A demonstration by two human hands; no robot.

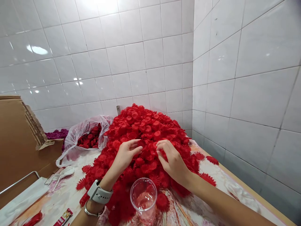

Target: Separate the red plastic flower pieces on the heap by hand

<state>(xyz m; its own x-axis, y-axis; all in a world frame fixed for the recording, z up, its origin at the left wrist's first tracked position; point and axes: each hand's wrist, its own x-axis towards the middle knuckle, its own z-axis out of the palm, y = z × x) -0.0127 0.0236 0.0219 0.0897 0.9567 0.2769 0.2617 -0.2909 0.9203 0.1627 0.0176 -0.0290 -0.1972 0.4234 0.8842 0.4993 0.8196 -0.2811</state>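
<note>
A tall mound of red flower-shaped pieces (147,125) with fringed edges fills the middle of the table. My left hand (127,153), wearing a watch and a bracelet, is over the front of the mound. Its thumb and fingers close in on a dark red flower piece (142,143), whose grip is partly hidden. Opposite it, my right hand (172,160) is held with bent fingers, thumb and forefinger apart, and nothing clearly between them. Red pieces lie behind both sets of fingertips. Below the hands stands a clear plastic cup (143,194).
At left are a clear plastic bag (72,138) of red pieces, a cardboard box (21,135) and purple pieces (56,134). A small wrapper (63,217) lies near the front. Loose red pieces (207,179) are scattered at right. Tiled walls (141,59) bound the back and right.
</note>
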